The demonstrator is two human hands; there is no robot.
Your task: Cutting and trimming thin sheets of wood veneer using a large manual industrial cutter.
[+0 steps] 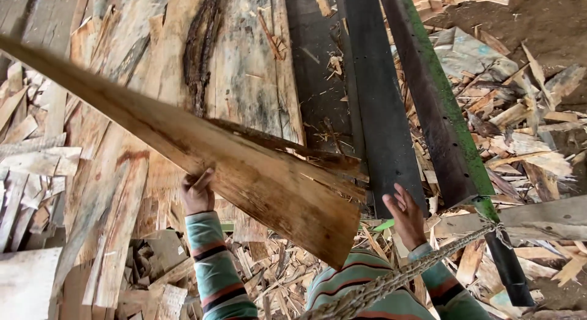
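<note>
A long, thin sheet of wood veneer (202,142) with a tan, streaked face slants from the upper left down to the lower middle. My left hand (197,194) grips its lower edge from beneath. My right hand (406,215) is open, fingers spread, just right of the sheet's torn end, over a dark metal rail (379,112). Both arms wear striped sleeves.
Stacked veneer sheets (244,63) lie under the lifted piece. A green-edged dark metal bar (446,124) runs diagonally at right. A twisted rope (391,280) crosses the lower right. Wood scraps (526,130) litter the ground right and left.
</note>
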